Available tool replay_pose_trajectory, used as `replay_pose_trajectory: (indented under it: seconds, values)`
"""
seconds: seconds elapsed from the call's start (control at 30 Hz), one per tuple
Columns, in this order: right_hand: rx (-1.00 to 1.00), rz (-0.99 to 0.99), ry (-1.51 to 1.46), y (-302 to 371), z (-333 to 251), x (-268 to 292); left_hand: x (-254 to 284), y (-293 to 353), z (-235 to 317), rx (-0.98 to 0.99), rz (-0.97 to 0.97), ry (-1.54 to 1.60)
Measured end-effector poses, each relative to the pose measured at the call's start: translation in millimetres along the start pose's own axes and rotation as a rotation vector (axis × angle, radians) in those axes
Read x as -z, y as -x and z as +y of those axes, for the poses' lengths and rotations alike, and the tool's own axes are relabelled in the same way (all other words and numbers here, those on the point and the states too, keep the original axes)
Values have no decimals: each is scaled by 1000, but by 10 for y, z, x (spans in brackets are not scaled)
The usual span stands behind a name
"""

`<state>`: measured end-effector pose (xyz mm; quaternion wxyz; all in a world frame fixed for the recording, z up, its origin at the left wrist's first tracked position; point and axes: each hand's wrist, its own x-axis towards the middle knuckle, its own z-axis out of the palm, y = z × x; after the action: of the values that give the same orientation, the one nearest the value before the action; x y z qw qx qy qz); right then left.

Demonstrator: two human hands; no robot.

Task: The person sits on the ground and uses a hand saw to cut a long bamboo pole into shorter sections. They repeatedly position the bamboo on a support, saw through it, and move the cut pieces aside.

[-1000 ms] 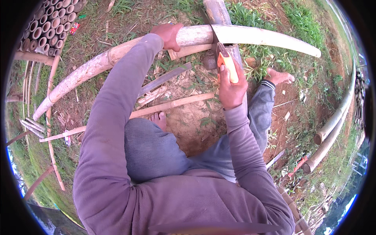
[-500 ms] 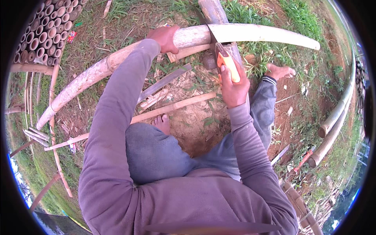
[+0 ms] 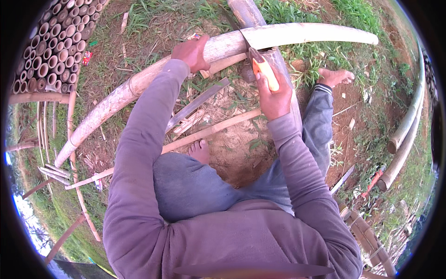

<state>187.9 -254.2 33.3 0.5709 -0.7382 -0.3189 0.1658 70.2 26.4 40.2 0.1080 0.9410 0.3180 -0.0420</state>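
A long, thick pale bamboo pole (image 3: 306, 34) lies crosswise before me, resting over a grey log (image 3: 246, 13). My left hand (image 3: 191, 53) is wrapped round the pole, left of the log. In my right hand (image 3: 277, 98) is the orange handle of a handsaw (image 3: 265, 76), its fingers closed and the thumb along the grip. The saw's dark blade crosses the pole just right of my left hand and sits in a cut there. How deep the cut goes is hidden. Beyond the pole, the blade's far end shows beside the log.
Split bamboo strips (image 3: 211, 130) and a flat slat (image 3: 197, 102) lie between my feet and the pole. Stacked bamboo tubes (image 3: 55, 46) stand at far left. Two poles (image 3: 399, 158) lie at right, near a red-handled tool (image 3: 373, 182) and a blade (image 3: 343, 179).
The whole view has shifted slightly. My right hand and the saw are a little nearer the pole. My left hand keeps its hold on the bamboo.
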Motion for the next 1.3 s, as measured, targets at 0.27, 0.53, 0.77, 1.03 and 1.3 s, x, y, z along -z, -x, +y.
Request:
replay_pose_trajectory:
  seconds: [0.27, 0.53, 0.77, 1.03, 1.3]
  values:
    - [100, 5, 105, 1345, -35, 792, 31, -45, -97, 41, -119, 57]
    - [82, 23, 40, 394, -31, 147, -12, -9, -165, 20, -39, 39]
    - [113, 23, 28, 1072, 105, 544, 113, -99, -102, 46, -118, 41]
    - [125, 46, 21, 539, 107, 180, 12, -125, -278, 1, -46, 69]
    - [232, 82, 130, 614, 225, 223, 53, -112, -167, 4, -115, -10]
